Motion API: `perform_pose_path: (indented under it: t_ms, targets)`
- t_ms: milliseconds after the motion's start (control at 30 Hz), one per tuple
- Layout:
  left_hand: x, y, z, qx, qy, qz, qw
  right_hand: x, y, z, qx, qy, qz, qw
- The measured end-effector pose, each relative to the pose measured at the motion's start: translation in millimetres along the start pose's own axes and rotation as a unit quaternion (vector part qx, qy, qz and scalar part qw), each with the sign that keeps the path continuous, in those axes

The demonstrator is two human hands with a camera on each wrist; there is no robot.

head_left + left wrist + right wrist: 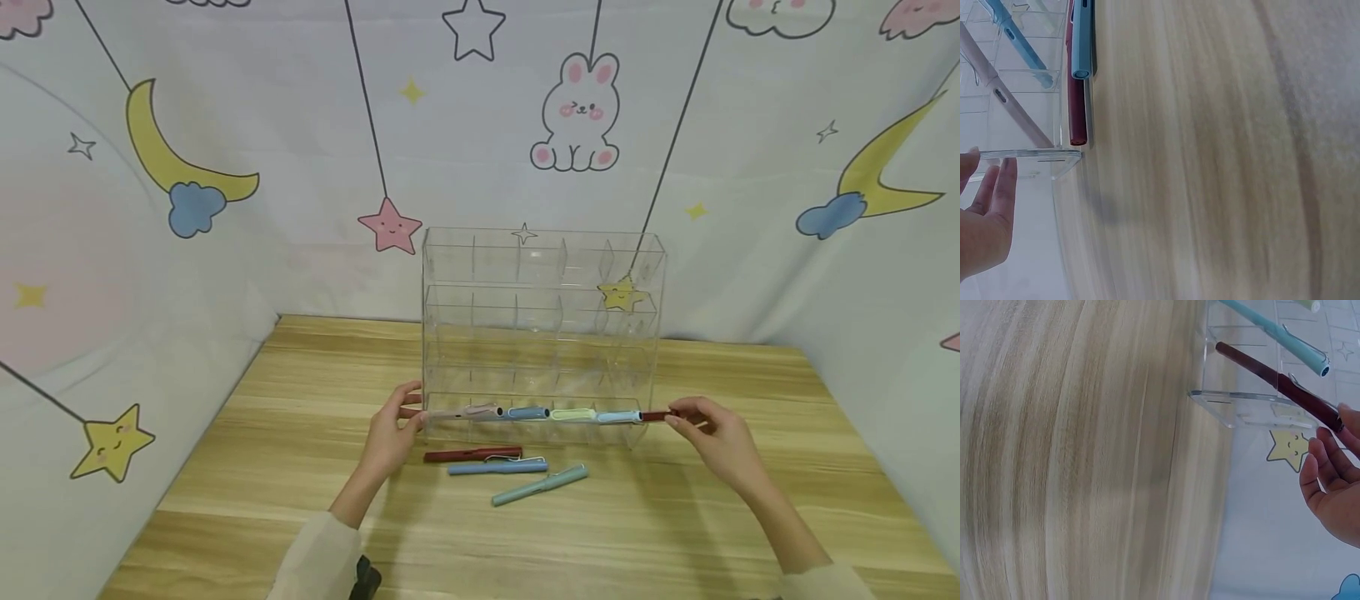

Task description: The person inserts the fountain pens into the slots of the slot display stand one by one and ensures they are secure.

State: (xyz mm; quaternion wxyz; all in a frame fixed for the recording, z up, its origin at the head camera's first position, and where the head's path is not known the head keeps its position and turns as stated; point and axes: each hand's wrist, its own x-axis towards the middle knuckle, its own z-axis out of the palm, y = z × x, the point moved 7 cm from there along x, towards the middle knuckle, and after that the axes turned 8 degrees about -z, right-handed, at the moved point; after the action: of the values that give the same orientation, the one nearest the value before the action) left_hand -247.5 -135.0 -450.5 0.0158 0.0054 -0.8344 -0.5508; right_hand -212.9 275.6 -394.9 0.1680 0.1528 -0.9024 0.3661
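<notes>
My right hand [716,432] pinches the end of a dark red pen [1310,403] between thumb and fingertips. The pen slants across the right end of a clear acrylic rack [542,383], at its lowest row. My left hand [386,437] holds the rack's left side panel [1029,154], thumb near the front edge and fingertips against the outer face. Along that row lie a pinkish-beige pen [1007,100], a blue pen [528,412], a light green pen [573,414] and a light blue pen [618,417].
On the wooden table [570,550] before the rack lie another dark red pen [468,455], a second blue pen [495,469] and a grey-green pen [540,485]. The rack's upper rows have several thin dividers. A patterned white cloth [480,158] hangs behind and at both sides.
</notes>
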Motion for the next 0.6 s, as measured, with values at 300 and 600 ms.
perform_pose_path:
  t_ms: [300, 600]
  targets:
    - [0.4, -0.4, 0.0, -0.001, 0.003, 0.000, 1.0000, -8.2, 6.6, 0.1, 0.005, -0.020, 0.016, 1.000]
    - [1.2, -3.4, -0.1, 0.009, 0.003, -0.002, 1.0000, -23.7, 10.1, 33.1, 0.056, -0.130, 0.027, 0.990]
